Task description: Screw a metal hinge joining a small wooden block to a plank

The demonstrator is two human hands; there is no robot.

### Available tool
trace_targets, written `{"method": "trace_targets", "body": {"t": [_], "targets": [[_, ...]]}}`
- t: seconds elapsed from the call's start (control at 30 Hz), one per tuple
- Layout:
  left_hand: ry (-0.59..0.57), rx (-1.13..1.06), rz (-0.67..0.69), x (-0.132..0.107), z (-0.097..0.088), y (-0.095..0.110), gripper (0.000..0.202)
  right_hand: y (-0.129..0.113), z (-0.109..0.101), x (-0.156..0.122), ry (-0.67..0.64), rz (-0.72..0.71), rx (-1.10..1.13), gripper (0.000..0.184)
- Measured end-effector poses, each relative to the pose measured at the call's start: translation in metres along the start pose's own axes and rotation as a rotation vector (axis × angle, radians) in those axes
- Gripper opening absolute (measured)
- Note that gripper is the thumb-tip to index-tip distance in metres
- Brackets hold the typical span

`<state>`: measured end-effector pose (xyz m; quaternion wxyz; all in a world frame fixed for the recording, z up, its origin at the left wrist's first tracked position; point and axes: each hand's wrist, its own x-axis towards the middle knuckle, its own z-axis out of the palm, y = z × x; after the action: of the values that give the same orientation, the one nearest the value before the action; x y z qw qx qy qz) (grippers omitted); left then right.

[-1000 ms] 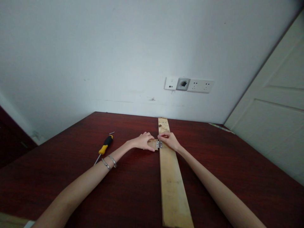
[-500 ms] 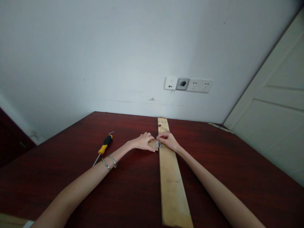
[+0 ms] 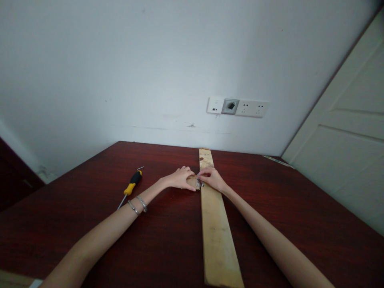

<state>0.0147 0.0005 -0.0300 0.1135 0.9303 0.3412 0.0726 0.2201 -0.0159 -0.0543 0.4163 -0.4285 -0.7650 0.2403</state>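
A long pale wooden plank [image 3: 216, 232] lies lengthwise on the dark red table [image 3: 168, 240]. A small wooden block [image 3: 192, 182] sits against the plank's left edge, mostly under my left hand [image 3: 179, 178], whose fingers curl over it. A small metal hinge [image 3: 199, 183] bridges block and plank. My right hand [image 3: 213, 177] rests on the plank with fingertips pinched at the hinge's top edge; what they pinch is too small to make out.
A yellow-and-black screwdriver [image 3: 131, 188] lies on the table to the left, with a small screw [image 3: 140, 168] beyond its handle. A white wall with a socket strip [image 3: 237, 107] stands behind the table. A white door [image 3: 345, 152] is at the right.
Both hands stay at the hinge. My right fingertips have shifted slightly over it. Nothing else has moved.
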Motion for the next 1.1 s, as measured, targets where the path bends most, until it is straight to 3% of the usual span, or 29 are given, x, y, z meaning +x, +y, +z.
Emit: {"method": "trace_targets", "body": {"t": [0.37, 1.1], "targets": [[0.073, 0.026, 0.041, 0.0012, 0.0028, -0.0025, 0.068, -0.0016, -0.0013, -0.0011, -0.045, -0.050, -0.040, 0.013], [0.071, -0.016, 0.030, 0.0005, 0.0035, -0.0024, 0.068, 0.0046, -0.0009, -0.0011, -0.063, -0.046, -0.065, 0.018]]}}
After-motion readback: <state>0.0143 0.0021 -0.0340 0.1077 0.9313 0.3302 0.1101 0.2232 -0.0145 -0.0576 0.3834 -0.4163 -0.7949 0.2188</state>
